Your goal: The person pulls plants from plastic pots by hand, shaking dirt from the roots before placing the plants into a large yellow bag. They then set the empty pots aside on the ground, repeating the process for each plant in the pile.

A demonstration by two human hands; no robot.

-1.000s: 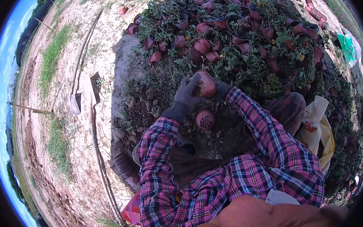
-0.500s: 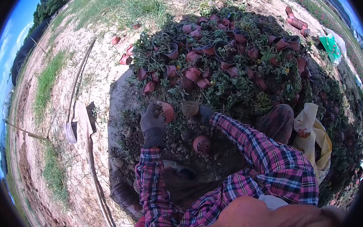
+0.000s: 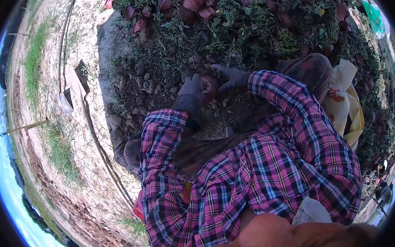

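Note:
My left hand (image 3: pixel 193 91), in a grey glove, is at the left side of a reddish-brown pot (image 3: pixel 210 87), its fingers closed on the rim. On the pot's other side is my right hand (image 3: pixel 231 77), gloved too, with thumb and fingers apart and nothing between them. The pot stands low over dark, lumpy soil (image 3: pixel 150 85), close in front of my folded legs. What the pot holds inside is too dim to make out.
Reddish pots (image 3: pixel 194 3) lie among green plants (image 3: pixel 241 25) at the top. A cream bag (image 3: pixel 340 96) sits by my right knee. Long-handled tools (image 3: pixel 88 114) lie on cracked pale ground at left. A green bag (image 3: pixel 373 17) is at upper right.
The view has tilted down. The pot and the soil clump that my hands held are gone from them. Both hands have come nearer my body, around the pot that stood on the soil; my right hand has opened.

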